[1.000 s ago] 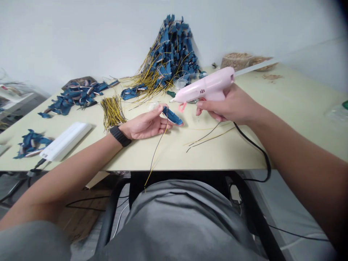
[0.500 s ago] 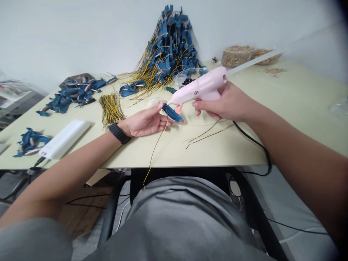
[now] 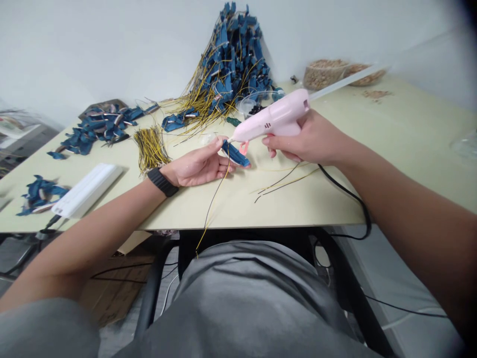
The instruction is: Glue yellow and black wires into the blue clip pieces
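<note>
My left hand (image 3: 203,165), with a black band at the wrist, holds a small blue plastic piece (image 3: 236,154) between thumb and fingers. Yellow and black wires (image 3: 217,191) hang from this piece over the table's front edge. My right hand (image 3: 303,137) is wrapped round the handle of a pink hot glue gun (image 3: 272,117), whose tip meets the upper left end of the blue piece. Out of the gun's back sticks a long pale glue stick (image 3: 345,82). Under the gun tip, a small pink loop (image 3: 243,147) shows beside the blue piece.
Against the wall rises a tall heap of wired blue pieces (image 3: 238,59). Left of it lie more blue pieces (image 3: 100,129), a bundle of yellow and black wires (image 3: 149,148) and a white box (image 3: 87,190). Bowls of brown bits (image 3: 324,74) stand back right. The gun's black cord (image 3: 350,196) loops past the table edge.
The whole view has shifted very slightly. Both hands, the glue gun and the blue piece keep their places relative to each other.
</note>
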### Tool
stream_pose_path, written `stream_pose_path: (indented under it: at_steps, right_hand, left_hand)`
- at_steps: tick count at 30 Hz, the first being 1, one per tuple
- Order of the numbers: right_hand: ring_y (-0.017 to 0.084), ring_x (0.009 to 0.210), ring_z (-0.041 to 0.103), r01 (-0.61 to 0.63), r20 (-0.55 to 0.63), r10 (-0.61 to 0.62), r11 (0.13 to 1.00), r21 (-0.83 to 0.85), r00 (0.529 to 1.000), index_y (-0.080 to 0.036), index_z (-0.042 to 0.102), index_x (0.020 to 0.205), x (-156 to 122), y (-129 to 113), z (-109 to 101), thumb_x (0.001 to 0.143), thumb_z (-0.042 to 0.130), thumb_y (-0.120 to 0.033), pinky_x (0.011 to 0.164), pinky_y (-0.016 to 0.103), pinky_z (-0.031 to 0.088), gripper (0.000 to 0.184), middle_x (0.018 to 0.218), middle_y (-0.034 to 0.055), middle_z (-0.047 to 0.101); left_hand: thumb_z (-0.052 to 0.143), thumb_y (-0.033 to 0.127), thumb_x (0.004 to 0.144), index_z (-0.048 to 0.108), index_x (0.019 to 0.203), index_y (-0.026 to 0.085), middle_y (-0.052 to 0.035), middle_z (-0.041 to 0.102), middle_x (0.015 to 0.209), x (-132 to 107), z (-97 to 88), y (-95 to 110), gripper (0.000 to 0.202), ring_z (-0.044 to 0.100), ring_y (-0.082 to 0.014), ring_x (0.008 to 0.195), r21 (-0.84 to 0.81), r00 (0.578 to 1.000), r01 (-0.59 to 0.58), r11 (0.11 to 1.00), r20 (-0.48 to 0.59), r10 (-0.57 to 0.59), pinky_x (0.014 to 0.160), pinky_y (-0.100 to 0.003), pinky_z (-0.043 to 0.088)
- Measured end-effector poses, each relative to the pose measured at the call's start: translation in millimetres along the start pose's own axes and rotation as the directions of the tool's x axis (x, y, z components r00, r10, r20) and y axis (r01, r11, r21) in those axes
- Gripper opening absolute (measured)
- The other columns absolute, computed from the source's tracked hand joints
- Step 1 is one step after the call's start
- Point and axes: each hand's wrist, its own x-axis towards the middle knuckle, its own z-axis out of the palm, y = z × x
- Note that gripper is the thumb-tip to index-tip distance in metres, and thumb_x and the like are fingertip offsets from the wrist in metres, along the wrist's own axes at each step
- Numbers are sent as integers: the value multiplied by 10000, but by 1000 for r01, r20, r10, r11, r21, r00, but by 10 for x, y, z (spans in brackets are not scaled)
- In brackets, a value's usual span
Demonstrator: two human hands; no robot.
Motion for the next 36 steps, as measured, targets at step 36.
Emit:
stream_pose_path:
  at_steps: [36]
  right_hand:
    - [183, 637, 544, -28, -4, 27, 997, -69, 1000, -251, 745, 853, 5, 62, -52, 1024, 1011, -297, 578, 336, 501, 320, 701, 39, 632]
  left_hand:
    - [1013, 644, 1184, 674, 1380, 183, -173, 966, 1273, -6, -13, -15, 604, 893, -233, 1067, 11, 1000, -25, 1000, 3, 25, 882, -297, 627]
